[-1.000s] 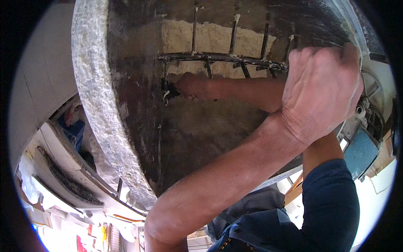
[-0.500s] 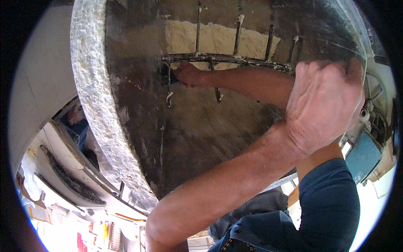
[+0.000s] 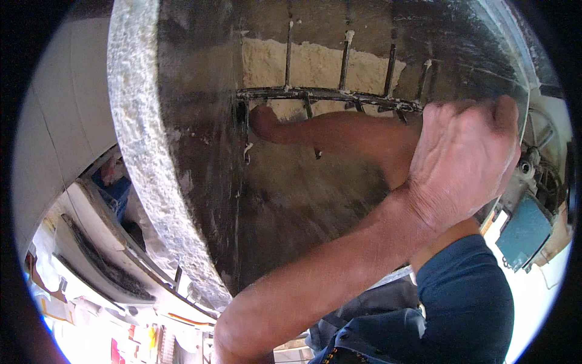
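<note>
A large dark drum (image 3: 285,224) was seen from above, its right-hand rim (image 3: 528,74) grasped by the left hand (image 3: 467,151). Inside, the right hand (image 3: 265,124) was placed near the left wall, below a spiked bar (image 3: 341,95); whether anything was held could not be told.

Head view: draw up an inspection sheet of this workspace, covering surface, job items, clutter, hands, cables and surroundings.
Surface: dark vessel, streaked inside; its left rim is pale and rough.
Job's things: dark bar with prongs, smeared pale in places; pale material behind it.
Clutter: red item and yellow item at lower left, blurred by glare.
Hands: left hand curled over the vessel's right edge; right hand inside, below the bar, grip unclear.
Cables: nothing seen for certain.
Surroundings: blue-green box-like part at right.
</note>
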Demonstrator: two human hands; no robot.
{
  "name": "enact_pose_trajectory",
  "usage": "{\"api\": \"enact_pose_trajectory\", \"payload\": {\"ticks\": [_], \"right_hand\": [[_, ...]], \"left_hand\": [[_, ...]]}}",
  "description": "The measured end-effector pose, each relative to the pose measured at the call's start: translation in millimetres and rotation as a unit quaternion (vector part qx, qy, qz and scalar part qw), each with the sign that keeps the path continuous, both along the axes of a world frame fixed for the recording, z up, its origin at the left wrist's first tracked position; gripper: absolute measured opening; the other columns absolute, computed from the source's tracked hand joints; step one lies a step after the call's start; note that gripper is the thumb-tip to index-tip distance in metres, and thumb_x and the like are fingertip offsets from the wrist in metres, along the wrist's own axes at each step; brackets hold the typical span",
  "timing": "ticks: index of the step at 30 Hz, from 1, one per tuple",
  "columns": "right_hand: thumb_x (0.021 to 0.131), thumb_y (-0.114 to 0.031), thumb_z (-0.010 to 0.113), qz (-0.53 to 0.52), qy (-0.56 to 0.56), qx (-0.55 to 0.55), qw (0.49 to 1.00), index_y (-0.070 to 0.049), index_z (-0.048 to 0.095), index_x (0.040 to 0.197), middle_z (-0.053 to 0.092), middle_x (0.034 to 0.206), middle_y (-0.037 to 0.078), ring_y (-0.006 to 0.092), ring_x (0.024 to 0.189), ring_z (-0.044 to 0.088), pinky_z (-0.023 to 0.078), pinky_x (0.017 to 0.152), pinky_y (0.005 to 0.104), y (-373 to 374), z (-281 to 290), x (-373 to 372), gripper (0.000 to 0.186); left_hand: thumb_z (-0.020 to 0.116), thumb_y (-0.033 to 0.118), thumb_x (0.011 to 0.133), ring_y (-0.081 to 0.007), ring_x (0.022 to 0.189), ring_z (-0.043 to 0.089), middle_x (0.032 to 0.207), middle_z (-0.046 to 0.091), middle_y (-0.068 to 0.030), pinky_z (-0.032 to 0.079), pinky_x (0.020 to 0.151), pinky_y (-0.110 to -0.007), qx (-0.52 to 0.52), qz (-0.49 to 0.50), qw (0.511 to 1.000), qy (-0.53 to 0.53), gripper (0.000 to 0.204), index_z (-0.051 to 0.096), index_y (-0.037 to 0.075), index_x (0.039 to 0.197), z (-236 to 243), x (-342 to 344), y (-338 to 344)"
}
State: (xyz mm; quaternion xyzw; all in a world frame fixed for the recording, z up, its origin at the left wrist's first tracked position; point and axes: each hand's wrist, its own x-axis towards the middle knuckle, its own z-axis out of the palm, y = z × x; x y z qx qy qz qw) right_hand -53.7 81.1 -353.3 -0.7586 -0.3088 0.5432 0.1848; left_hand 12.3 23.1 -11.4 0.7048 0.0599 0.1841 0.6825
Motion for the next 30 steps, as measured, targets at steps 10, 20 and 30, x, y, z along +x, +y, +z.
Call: {"api": "enact_pose_trajectory", "payload": {"ticks": [10,20,30], "right_hand": [[0.091,-0.015,0.067,-0.052,0.012,-0.048,0.997,0.001,0.070,0.093,0.070,0.093,0.019,0.0343,0.089,0.070,0.056,0.079,0.0469,12.0,12.3,-15.0,0.017],[0.092,-0.014,0.064,0.021,-0.044,-0.062,0.997,0.003,0.073,0.103,0.071,0.107,0.019,0.0381,0.105,0.070,0.057,0.093,0.0487,-7.2,39.5,5.5,0.022],[0.096,-0.011,0.066,0.214,-0.269,-0.011,0.939,0.001,0.075,0.099,0.073,0.099,0.014,0.0329,0.101,0.070,0.060,0.083,0.0511,23.1,78.4,146.8,0.016]], "left_hand": [[0.072,0.014,0.086,-0.0350,0.065,0.071,0.072,0.067,-0.0141,0.055,0.060,-0.048,0.003,0.039,0.998,-0.042,0.017,0.060,0.002,0.090,-3.6,2.1,-4.9],[0.073,0.014,0.087,-0.0354,0.064,0.071,0.072,0.068,-0.0145,0.056,0.061,-0.047,0.039,0.036,0.998,-0.031,0.019,0.063,0.001,0.095,-7.2,2.9,-3.6],[0.074,0.017,0.087,-0.0353,0.072,0.072,0.078,0.070,-0.0152,0.053,0.069,-0.049,-0.010,0.013,1.000,-0.024,0.022,0.063,0.002,0.098,-1.4,2.1,-0.2]]}}
